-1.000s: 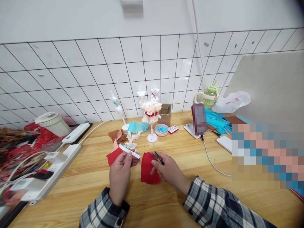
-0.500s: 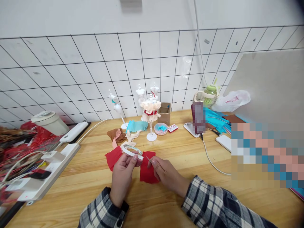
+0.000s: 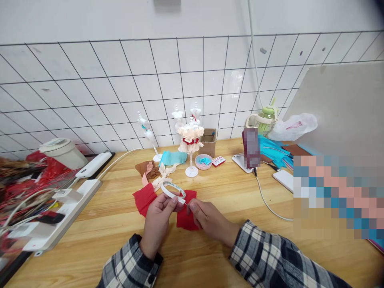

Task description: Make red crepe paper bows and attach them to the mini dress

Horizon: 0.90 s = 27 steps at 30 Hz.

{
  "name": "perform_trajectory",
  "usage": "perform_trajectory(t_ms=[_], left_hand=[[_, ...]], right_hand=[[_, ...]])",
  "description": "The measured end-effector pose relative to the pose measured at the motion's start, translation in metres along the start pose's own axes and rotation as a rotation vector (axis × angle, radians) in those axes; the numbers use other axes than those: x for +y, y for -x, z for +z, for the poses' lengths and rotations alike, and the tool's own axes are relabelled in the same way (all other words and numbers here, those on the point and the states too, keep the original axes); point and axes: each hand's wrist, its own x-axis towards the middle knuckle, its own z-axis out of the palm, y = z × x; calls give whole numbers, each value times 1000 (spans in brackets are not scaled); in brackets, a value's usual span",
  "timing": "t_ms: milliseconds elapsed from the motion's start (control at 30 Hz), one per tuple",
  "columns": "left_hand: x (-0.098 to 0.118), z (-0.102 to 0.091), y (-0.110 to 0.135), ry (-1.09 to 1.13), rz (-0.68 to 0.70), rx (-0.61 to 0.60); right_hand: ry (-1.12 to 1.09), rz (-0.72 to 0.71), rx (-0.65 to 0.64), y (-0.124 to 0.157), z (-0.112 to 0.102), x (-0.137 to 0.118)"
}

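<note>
at the bottom of the frame two plaid flannel sleeves (image 3: 270,256) lead up to the hands over a pale, grained wooden table (image 3: 240,192). just left of centre, the left hand (image 3: 157,220) has thumb and forefinger pinched closed on the near edge of a roll of tape (image 3: 173,190). the roll is a thin white ring with small print, held tilted above the wood at mid-frame. the right hand (image 3: 207,218) sits just beside it, fingers curled shut on a small metal tool (image 3: 185,203). only its fine point shows, at the tape's edge; its kind cannot be told. a matte red fabric scrap (image 3: 144,199) with ragged edges lies left of the hands, and a larger red scrap (image 3: 185,220) lies under them. beyond these are a crumpled brown cloth (image 3: 148,169), a folded teal cloth (image 3: 172,158) and a small white mannequin (image 3: 191,138) on a round foot, dressed in cream ruffles with a red waist. right of it sit a round pink dish (image 3: 203,162) and an open cardboard box (image 3: 209,142). a long white power strip (image 3: 75,200) runs along the left side. a white cable (image 3: 267,204) curves across the right. glossy white square wall tiles (image 3: 120,80) with dark grout fill the upper frame.
</note>
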Motion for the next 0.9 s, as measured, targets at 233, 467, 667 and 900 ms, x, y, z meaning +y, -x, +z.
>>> perform_trajectory(t_ms=[233,467,667,900], left_hand=[[5,3,3,-76,4,0],[6,3,4,-82,10,-11],[7,3,4,-115,23,0],[9,4,5,-140,30,38]], right_hand=[[-80,17,-15,-3,1,3],[-119,50,-16,-3,3,3],[-144,55,-27,-3,3,2],[-126,51,-32,-5,2,2]])
